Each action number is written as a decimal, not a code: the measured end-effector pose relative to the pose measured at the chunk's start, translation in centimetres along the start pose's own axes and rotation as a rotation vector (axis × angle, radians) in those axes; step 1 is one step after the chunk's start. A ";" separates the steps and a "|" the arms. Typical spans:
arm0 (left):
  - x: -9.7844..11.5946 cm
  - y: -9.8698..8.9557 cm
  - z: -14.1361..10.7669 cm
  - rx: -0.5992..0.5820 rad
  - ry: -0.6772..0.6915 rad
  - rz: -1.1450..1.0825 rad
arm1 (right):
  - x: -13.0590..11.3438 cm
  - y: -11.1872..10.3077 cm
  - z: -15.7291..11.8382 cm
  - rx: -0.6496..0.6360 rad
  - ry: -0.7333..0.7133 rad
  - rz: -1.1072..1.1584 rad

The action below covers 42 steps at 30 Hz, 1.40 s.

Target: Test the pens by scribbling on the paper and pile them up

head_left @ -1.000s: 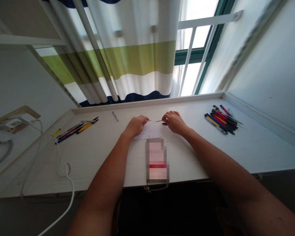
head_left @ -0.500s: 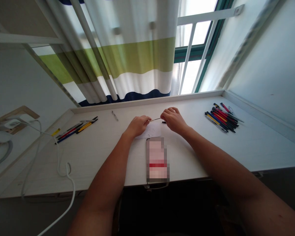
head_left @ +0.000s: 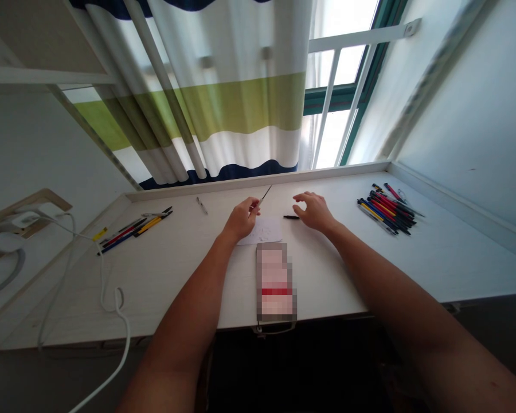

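Note:
My left hand (head_left: 239, 219) is closed in a pinch around a thin pen refill (head_left: 265, 195), pale near the fingers and dark toward its far end, which tilts up to the right. Under that hand lies a white sheet of paper (head_left: 266, 230) with faint scribbles. My right hand (head_left: 315, 211) is empty, its thumb and fingers apart, just above the table. Close by its fingertips a short black pen piece (head_left: 290, 217) rests on the table; its exact kind is too small to tell.
A blurred-out phone (head_left: 276, 281) lies near the front edge of the white table (head_left: 180, 287). Several pens (head_left: 387, 209) are piled at right, more pens (head_left: 133, 230) lie at left, and a single pen (head_left: 202, 205) sits behind. A white cable (head_left: 122, 321) hangs off the left side.
The right hand has let go of the refill's far end, moved slightly right and spread its fingers. The refill, held by the left hand alone, now points upward instead of lying nearly level.

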<state>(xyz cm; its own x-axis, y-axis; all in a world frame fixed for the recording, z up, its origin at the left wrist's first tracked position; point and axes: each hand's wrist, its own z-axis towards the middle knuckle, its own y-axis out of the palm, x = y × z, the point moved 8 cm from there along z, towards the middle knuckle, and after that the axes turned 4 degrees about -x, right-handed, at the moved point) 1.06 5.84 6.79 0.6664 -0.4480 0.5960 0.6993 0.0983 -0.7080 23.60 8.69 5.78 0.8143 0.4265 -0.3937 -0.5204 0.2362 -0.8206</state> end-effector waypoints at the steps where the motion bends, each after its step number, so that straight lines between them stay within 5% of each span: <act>1: 0.1 0.1 0.0 -0.007 0.007 0.004 | 0.1 1.0 0.1 -0.090 -0.022 -0.013; 5: 0.3 0.6 0.0 -0.048 0.039 0.076 | -0.2 2.7 0.1 -0.231 -0.078 -0.042; 11: 0.3 0.7 0.2 -0.077 0.068 0.244 | -1.2 0.2 0.1 -0.035 -0.096 0.255; 18: 0.1 0.3 0.2 -0.085 0.044 0.403 | -2.7 -1.4 -0.2 0.074 -0.219 0.264; 31: 0.5 0.5 0.0 -0.132 0.042 0.439 | -3.7 -1.1 -0.5 0.028 -0.233 0.185; 42: 3.1 1.9 -0.1 -0.186 0.177 0.486 | -5.5 0.5 -0.7 -0.073 -0.287 0.161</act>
<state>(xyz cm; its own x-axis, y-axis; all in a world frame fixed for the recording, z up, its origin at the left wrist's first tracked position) 4.41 4.55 7.22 0.8362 -0.5346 0.1222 0.2539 0.1798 -0.9504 19.00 5.83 7.26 0.6119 0.6845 -0.3963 -0.6084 0.0872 -0.7888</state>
